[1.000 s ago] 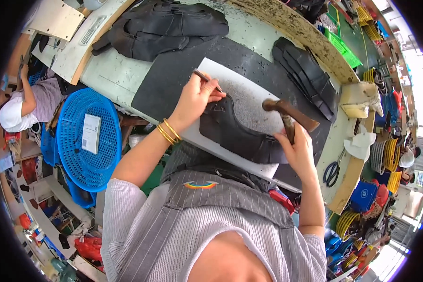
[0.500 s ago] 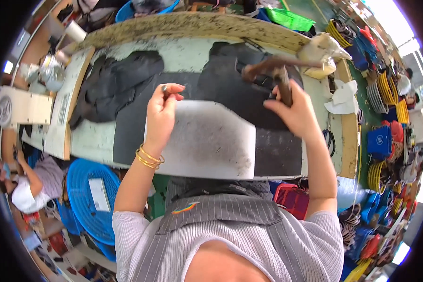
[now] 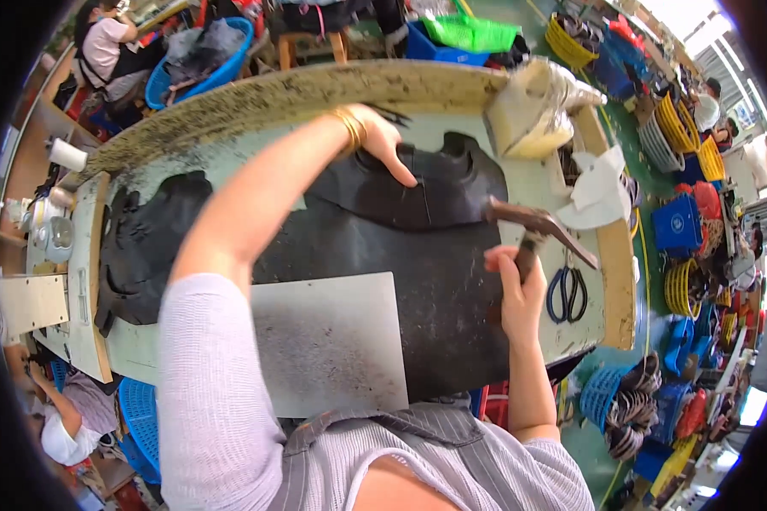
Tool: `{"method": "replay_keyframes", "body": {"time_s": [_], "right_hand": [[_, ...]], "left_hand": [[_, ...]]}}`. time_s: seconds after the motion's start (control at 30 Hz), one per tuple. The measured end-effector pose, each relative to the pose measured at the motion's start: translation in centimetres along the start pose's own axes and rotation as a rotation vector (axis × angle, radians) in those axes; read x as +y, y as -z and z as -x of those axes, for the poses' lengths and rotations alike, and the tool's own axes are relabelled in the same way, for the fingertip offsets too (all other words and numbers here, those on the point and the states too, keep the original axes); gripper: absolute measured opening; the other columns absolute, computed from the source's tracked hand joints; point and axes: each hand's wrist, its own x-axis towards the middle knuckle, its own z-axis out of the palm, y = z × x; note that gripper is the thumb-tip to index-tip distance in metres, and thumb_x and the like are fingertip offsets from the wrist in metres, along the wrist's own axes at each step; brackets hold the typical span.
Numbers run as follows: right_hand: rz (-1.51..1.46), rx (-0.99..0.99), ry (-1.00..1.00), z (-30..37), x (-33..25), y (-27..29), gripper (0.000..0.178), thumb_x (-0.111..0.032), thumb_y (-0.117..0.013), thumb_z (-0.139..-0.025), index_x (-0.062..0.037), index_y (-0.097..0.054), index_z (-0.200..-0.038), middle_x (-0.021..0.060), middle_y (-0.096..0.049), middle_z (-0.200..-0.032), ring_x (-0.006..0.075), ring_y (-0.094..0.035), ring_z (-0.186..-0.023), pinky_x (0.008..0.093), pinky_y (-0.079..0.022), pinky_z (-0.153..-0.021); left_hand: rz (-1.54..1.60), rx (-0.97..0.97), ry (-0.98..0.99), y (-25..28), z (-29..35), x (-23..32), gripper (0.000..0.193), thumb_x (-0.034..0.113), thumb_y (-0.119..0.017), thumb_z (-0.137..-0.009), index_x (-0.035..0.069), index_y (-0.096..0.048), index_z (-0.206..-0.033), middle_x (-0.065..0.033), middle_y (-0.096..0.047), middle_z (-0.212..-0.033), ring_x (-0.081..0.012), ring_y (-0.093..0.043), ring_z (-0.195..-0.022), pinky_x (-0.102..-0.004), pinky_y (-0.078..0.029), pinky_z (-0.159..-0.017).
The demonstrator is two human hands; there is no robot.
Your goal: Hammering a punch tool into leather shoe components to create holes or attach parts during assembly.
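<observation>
My right hand (image 3: 521, 288) is closed round the handle of a hammer (image 3: 550, 228), its rusty brown head raised over the right side of the bench. Far across the bench reaches my left hand (image 3: 382, 143), gold bangles on its wrist. Its thumb lies on a black leather piece (image 3: 366, 192) with curved cut-outs; the other fingers are mostly hidden. Beneath that piece spreads a black mat (image 3: 456, 319). Close to my body lies a pale, smudged board (image 3: 328, 341), partly on the mat.
More black leather pieces (image 3: 149, 247) are heaped at the left. Dark-handled scissors (image 3: 566, 294) lie on the right, near white scraps (image 3: 601, 192) and a plastic-wrapped yellowish block (image 3: 533, 111). A raised wooden rim (image 3: 298, 89) bounds the bench's far side.
My left hand has moved from beside the pale board to the leather at the far side. The hammer stays in my right hand, its head turned toward the right. My view has shifted.
</observation>
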Motion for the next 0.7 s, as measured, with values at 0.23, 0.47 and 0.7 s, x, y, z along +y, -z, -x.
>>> {"method": "replay_keyframes", "body": {"time_s": [0.23, 0.47, 0.7], "right_hand": [[-0.278, 0.101, -0.235, 5.2, 1.9, 1.3, 0.012, -0.009, -0.053, -0.092, 0.0025, -0.055, -0.090, 0.0078, -0.060, -0.083, 0.0126, -0.056, -0.069, 0.0256, -0.047, -0.067], [0.005, 0.236, -0.256, 5.9, 2.3, 0.7, 0.017, -0.016, -0.054, -0.092, -0.0009, -0.059, -0.086, 0.0031, -0.059, -0.076, 0.0092, -0.051, -0.060, 0.0226, -0.041, -0.056], [-0.081, 0.142, -0.139, 6.1, 5.3, 1.9, 0.025, -0.026, -0.054, -0.094, -0.0047, -0.054, -0.081, 0.0036, -0.056, -0.073, 0.0110, -0.050, -0.063, 0.0249, -0.042, -0.059]], "left_hand": [[-0.024, 0.025, -0.023, 2.0, 1.3, 2.9, 0.109, 0.065, -0.077, -0.051, -0.008, -0.046, -0.125, -0.0232, -0.053, -0.124, -0.0316, -0.051, -0.115, -0.0338, -0.041, -0.096], [0.015, 0.394, -0.195, -2.6, 3.0, 5.7, 0.072, 0.053, -0.083, -0.048, 0.003, -0.068, -0.097, -0.0166, -0.068, -0.095, -0.0274, -0.065, -0.089, -0.0365, -0.050, -0.079], [-0.137, 1.162, 0.093, -11.6, 10.7, 7.2, 0.080, 0.061, -0.079, -0.041, 0.000, -0.052, -0.084, -0.0102, -0.064, -0.070, -0.0300, -0.064, -0.070, -0.0401, -0.047, -0.064]]}}
